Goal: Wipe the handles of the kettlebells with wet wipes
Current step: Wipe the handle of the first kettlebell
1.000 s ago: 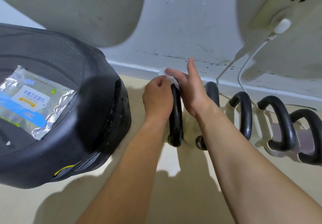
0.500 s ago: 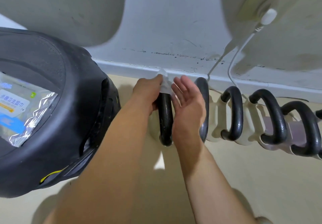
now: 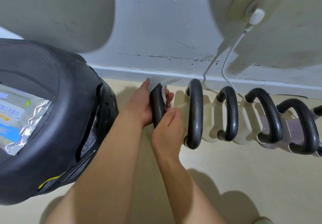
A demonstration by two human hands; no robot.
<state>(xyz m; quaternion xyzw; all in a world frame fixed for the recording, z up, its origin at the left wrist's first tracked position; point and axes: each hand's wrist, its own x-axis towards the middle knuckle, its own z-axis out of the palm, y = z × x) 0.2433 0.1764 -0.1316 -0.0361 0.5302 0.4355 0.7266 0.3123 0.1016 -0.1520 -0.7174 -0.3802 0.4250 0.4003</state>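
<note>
Your left hand (image 3: 141, 103) presses a white wet wipe (image 3: 163, 91) around the far end of the leftmost kettlebell handle (image 3: 157, 109), fingers curled over it. Your right hand (image 3: 168, 128) grips that handle's near end. 4 more handles line the wall (image 3: 156, 23) to the right.

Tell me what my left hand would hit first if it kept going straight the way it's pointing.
Probably the pale baseboard along the wall: the left hand points toward it beside the black kettlebell handle, though depth is unclear.

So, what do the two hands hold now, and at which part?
Both hold the white wet wipe against the leftmost kettlebell handle: left hand at its upper left side, right hand lower down.
</note>
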